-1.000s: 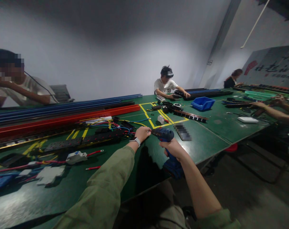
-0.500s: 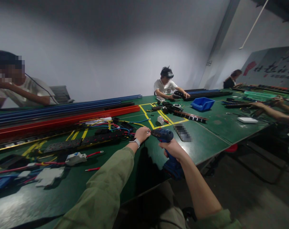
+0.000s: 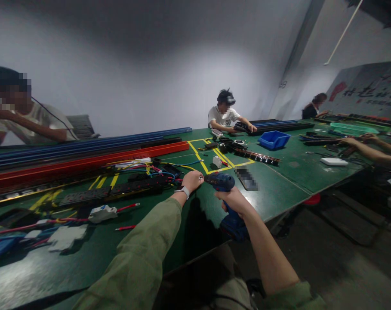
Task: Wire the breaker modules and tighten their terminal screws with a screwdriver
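My right hand (image 3: 235, 200) is wrapped round the grip of a blue cordless drill (image 3: 223, 181), which points left. Its tip meets the fingers of my left hand (image 3: 192, 181), closed in a pinch on something too small to make out. Just left of that hand lie a black socket strip (image 3: 139, 186) and a bundle of coloured wires (image 3: 161, 170). A white breaker with red leads (image 3: 103, 214) rests nearer to me on the left. A phone (image 3: 246, 178) lies beyond the drill.
A long red rail (image 3: 163, 149) and blue rails (image 3: 118, 144) run along the back left of the green table (image 3: 292, 168). A blue bin (image 3: 274, 140) stands to the right. Several people sit around; a co-worker's hands (image 3: 350, 142) are at the far right.
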